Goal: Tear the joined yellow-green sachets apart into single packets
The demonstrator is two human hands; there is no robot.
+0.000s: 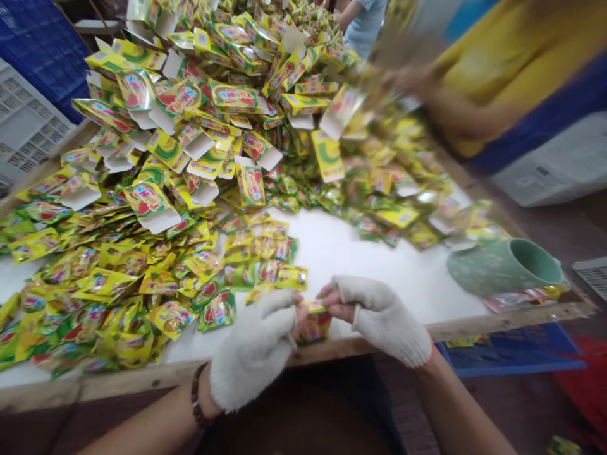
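White table [379, 265], wooden rim: sachet heap [118, 284], open cartons [199, 126], green mug [505, 266] on side.

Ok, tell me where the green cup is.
In the head view the green cup lies on its side at the table's right edge, right of the right hand, beside scattered sachets.

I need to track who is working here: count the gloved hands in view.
2. The left hand and the right hand, both in white knit gloves, meet at the table's near edge on a small stack of sachets. The co-worker's blurred hand looks bare.
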